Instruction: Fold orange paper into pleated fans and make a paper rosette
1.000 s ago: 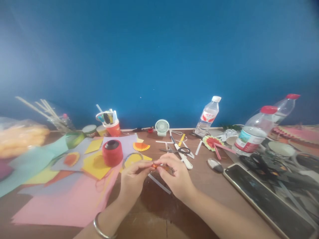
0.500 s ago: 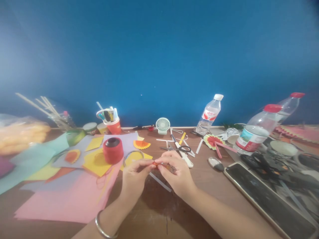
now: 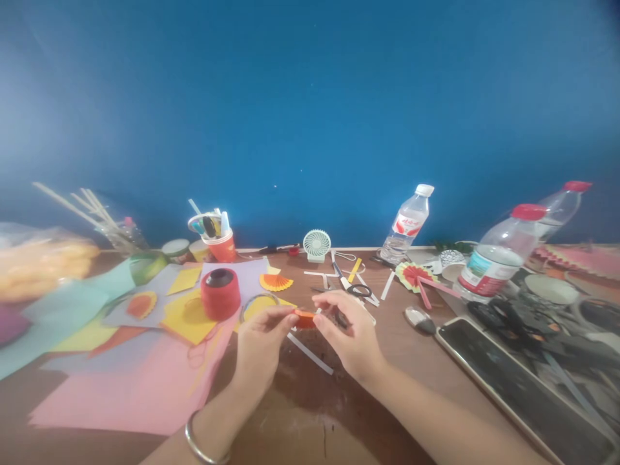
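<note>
A small orange folded paper piece [image 3: 305, 318] is held between my two hands, above the middle of the table. My left hand [image 3: 261, 339] pinches its left end between thumb and fingers. At its right end, my right hand [image 3: 349, 332] pinches it, with a tiny white bit showing at the fingertips. Beneath the hands a white paper strip [image 3: 312, 354] lies on the table. Just beyond the right hand are black-handled scissors [image 3: 358, 290], partly hidden. An orange-and-yellow pleated paper fan [image 3: 276, 282] lies beyond the left hand.
Left are a red thread spool [image 3: 220, 296], yellow paper squares [image 3: 190, 321] and pink paper sheets [image 3: 121, 394]. At the back stand a small white fan [image 3: 316, 245], a cup of tools [image 3: 221, 247] and a water bottle [image 3: 405, 223]. A phone [image 3: 523, 387] and a mouse [image 3: 419, 320] lie right.
My hands have moved slightly apart, and more of the orange paper shows between the fingertips. The things on the table have stayed in place.
</note>
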The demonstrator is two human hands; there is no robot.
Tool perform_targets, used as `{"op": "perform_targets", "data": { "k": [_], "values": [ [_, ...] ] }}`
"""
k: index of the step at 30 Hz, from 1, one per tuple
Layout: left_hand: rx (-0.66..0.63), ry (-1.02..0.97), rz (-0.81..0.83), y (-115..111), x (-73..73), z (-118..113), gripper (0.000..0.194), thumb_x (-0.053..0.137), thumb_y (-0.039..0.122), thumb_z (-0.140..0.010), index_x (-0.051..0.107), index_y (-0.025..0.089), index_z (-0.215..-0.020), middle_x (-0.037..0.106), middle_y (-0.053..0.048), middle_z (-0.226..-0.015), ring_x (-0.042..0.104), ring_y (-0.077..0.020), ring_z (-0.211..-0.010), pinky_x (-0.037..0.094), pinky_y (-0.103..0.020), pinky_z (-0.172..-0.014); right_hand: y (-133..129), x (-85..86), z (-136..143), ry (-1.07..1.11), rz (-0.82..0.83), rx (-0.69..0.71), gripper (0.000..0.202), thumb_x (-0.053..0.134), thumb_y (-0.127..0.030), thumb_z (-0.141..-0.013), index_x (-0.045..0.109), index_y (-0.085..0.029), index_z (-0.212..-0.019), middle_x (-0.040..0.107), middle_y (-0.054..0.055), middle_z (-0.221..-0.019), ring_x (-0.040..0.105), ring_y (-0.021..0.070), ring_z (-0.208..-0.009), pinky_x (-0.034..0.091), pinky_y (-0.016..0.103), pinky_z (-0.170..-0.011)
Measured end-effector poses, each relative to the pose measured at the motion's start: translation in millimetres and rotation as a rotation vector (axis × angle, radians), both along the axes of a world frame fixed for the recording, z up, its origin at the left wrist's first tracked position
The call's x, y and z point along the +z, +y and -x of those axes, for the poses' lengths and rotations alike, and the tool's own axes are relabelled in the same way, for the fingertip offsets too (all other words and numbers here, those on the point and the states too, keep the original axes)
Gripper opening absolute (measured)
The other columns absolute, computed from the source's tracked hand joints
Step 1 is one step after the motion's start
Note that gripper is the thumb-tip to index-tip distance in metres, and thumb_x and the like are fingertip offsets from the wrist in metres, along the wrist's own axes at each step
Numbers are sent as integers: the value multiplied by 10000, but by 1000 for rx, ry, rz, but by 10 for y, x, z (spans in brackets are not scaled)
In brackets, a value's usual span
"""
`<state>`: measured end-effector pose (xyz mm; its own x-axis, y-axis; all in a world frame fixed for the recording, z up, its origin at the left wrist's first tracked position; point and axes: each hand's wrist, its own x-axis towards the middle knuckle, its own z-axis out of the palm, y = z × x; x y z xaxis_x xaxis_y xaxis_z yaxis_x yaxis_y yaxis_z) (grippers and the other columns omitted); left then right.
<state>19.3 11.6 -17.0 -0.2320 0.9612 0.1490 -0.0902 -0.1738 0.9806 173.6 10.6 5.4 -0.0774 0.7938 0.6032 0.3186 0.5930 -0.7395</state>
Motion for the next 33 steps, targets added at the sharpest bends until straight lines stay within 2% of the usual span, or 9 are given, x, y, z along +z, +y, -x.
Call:
{"op": "perform_targets", "data": {
  "k": [2, 4, 20, 24, 30, 33],
  "values": [
    [-17, 7, -10, 1, -4, 3, 119, 705, 210, -605, 660, 175, -709, 686, -8, -731, 618, -141, -723, 483, -247, -710, 3, 18, 23, 29, 109, 36, 144, 555, -154, -748, 601, -212, -872, 604, 19, -841, 556, 146, -757, 462, 272, -680],
    [-31, 17, -17, -4, -5, 4, 114, 703, 205, -608, 659, 177, -709, 686, -8, -730, 620, -145, -722, 486, -254, -713, 13, 27, 37, 37, 141, 69, 133, 547, -128, -740, 613, -208, -823, 608, 12, -812, 557, 137, -739, 456, 255, -664],
    [-18, 6, -26, -29, 52, -24, 111, 701, 212, -605, 653, 168, -694, 675, -21, -691, 617, -161, -684, 497, -270, -671, 17, 18, 60, -25, -43, 92, 198, 517, -128, -758, 653, -221, -868, 573, 45, -826, 568, 157, -788, 486, 299, -706],
    [-8, -11, 2, -23, 11, -16, 130, 702, 219, -606, 648, 166, -712, 676, -20, -706, 614, -155, -687, 484, -268, -684, 33, -8, 33, -101, -171, 61, 201, 501, -127, -780, 645, -224, -881, 564, 49, -835, 556, 153, -783, 484, 293, -684],
    [-64, -148, 79, -35, 10, -57, 142, 693, 245, -623, 636, 160, -722, 667, -13, -709, 602, -140, -677, 472, -266, -683, 63, -15, -96, -494, -522, -30, 278, 552, -128, -752, 619, -237, -998, 584, 72, -904, 510, 212, -863, 440, 371, -733],
    [-48, -170, 84, -56, 46, -77, 158, 697, 247, -614, 638, 154, -727, 669, -20, -716, 603, -148, -685, 474, -270, -683, 57, -30, -91, -449, -525, -79, 309, 543, -115, -755, 602, -250, -1025, 581, 69, -899, 524, 202, -835, 444, 361, -709]
  ]
}}
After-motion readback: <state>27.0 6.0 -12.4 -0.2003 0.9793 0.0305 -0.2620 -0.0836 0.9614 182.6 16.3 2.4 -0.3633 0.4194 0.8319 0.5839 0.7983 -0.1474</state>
